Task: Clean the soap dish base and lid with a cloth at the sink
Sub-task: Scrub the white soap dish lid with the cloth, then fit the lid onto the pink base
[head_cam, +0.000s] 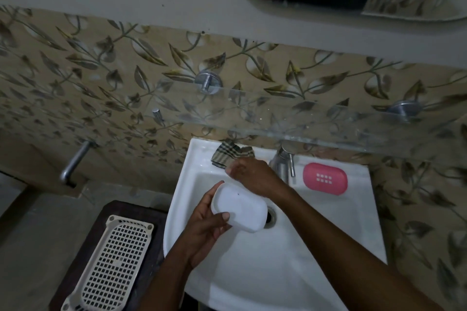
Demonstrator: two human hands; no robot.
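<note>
My left hand (206,225) grips a white oval soap dish part (240,207) over the basin of the white sink (265,260), thumb on its near edge and fingers behind it. My right hand (250,175) reaches to the sink's back rim and pinches a checked cloth (228,154) that lies there. A pink soap dish part (325,178) with a grid of drain holes lies on the sink's right ledge, beside the tap.
A chrome tap (283,161) stands at the back of the sink, just right of my right hand. The drain (271,216) sits mid-basin. A glass shelf (316,121) juts out above. A perforated plastic tray (113,260) lies on a dark stand at the left.
</note>
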